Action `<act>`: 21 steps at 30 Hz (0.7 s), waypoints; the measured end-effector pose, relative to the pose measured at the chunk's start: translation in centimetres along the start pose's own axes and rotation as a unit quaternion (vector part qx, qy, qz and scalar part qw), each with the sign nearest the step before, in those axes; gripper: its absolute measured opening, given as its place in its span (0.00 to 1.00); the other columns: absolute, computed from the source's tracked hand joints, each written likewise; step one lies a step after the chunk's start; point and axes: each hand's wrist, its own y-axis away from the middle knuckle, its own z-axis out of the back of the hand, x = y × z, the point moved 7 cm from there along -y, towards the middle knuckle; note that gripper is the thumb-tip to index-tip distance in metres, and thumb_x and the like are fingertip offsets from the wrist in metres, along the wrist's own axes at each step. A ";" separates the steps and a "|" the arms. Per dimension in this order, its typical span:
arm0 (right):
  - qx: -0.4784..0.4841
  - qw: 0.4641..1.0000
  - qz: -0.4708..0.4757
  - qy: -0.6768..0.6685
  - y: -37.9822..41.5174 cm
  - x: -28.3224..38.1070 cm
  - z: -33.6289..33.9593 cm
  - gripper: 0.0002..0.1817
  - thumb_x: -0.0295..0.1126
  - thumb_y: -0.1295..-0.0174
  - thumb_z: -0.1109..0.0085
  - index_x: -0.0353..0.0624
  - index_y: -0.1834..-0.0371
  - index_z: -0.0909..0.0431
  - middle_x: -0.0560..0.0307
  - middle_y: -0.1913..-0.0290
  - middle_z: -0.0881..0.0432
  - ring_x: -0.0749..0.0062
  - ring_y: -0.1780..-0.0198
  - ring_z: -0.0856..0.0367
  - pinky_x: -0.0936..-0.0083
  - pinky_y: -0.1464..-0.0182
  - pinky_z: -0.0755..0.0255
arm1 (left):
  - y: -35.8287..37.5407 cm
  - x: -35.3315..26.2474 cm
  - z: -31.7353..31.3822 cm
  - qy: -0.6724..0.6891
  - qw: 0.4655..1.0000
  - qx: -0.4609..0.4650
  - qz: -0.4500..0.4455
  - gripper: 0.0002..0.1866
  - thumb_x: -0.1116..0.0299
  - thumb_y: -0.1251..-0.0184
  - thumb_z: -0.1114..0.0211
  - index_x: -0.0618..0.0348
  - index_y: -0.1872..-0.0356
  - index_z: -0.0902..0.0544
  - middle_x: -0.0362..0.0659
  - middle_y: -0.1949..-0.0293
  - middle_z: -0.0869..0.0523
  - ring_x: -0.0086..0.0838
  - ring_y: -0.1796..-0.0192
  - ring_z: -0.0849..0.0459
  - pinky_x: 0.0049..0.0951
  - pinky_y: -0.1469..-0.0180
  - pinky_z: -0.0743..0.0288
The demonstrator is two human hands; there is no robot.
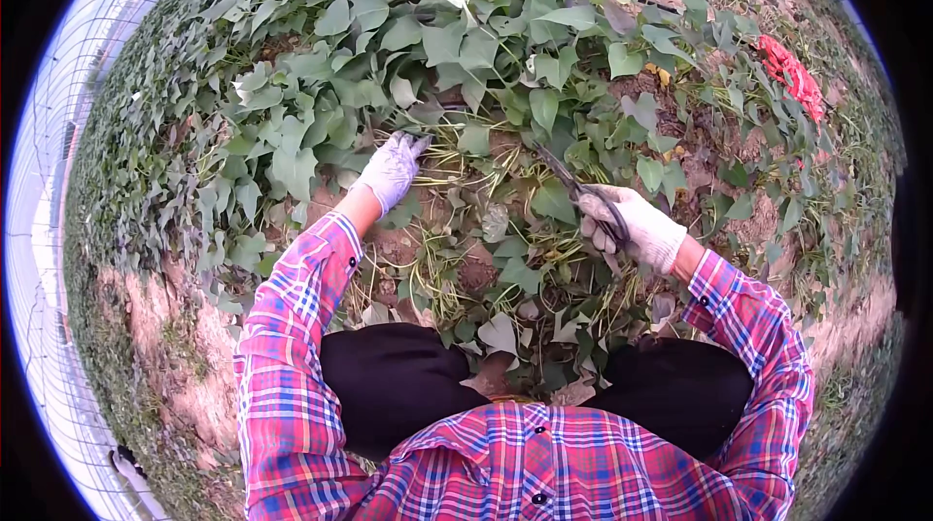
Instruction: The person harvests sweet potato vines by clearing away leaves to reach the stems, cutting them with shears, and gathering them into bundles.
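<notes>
My left hand [391, 169], in a pale glove with soiled fingertips, reaches into the leafy sweet potato vines [457, 45]. Its fingers are closed at a bunch of pale green vine stems [445, 154]; the leaves partly hide the grip. In my right hand [637, 226], also gloved, is a pair of dark scissors [556, 169]. Their handle loops sit around the fingers, and the blades point up and left toward the stems between my hands. Whether the blades are apart or together is hard to tell. Cut-looking stems and loose leaves [437, 273] lie nearer my knees.
My dark-trousered knees [389, 380] are bent at the near edge of the vines. A red bag or cloth [792, 77] lies on the ground at the upper right. Bare soil [219, 356] shows at the left, and a wire mesh and white sheeting wall [49, 161] stands beyond.
</notes>
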 end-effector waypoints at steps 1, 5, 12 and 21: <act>-0.002 1.000 0.003 -0.009 -0.7 0.5 0.0 0.22 0.40 0.33 0.41 0.38 0.42 0.31 0.60 0.74 0.21 0.81 0.82 0.26 0.85 0.83 0.34 | 0.2 -0.7 -0.1 -0.001 1.000 -0.018 0.009 0.15 0.68 0.37 0.47 0.61 0.56 0.15 0.53 0.35 0.29 0.45 0.38 0.28 0.43 0.30 0.42; -0.005 0.995 0.032 0.100 -3.3 1.8 -1.6 0.27 0.46 0.35 0.40 0.40 0.40 0.30 0.64 0.73 0.24 0.84 0.82 0.29 0.86 0.82 0.36 | -0.2 -1.1 1.1 0.008 0.998 -0.057 0.039 0.19 0.68 0.36 0.49 0.67 0.49 0.19 0.52 0.36 0.28 0.43 0.37 0.29 0.42 0.30 0.43; 0.034 0.912 -0.126 0.388 -4.8 -4.0 1.1 0.24 0.51 0.37 0.38 0.39 0.54 0.20 0.68 0.78 0.26 0.86 0.83 0.34 0.84 0.82 0.43 | 0.7 -8.0 1.9 -0.041 0.998 -0.052 -0.016 0.16 0.66 0.42 0.46 0.63 0.59 0.16 0.51 0.48 0.19 0.43 0.39 0.26 0.49 0.33 0.41; 0.018 0.969 -0.072 0.237 -5.8 2.8 1.0 0.22 0.52 0.36 0.40 0.42 0.60 0.20 0.68 0.79 0.25 0.88 0.84 0.33 0.87 0.84 0.42 | 0.4 -7.7 3.0 0.033 0.999 -0.001 -0.034 0.09 0.65 0.47 0.40 0.59 0.79 0.20 0.45 0.82 0.22 0.34 0.79 0.21 0.42 0.77 0.29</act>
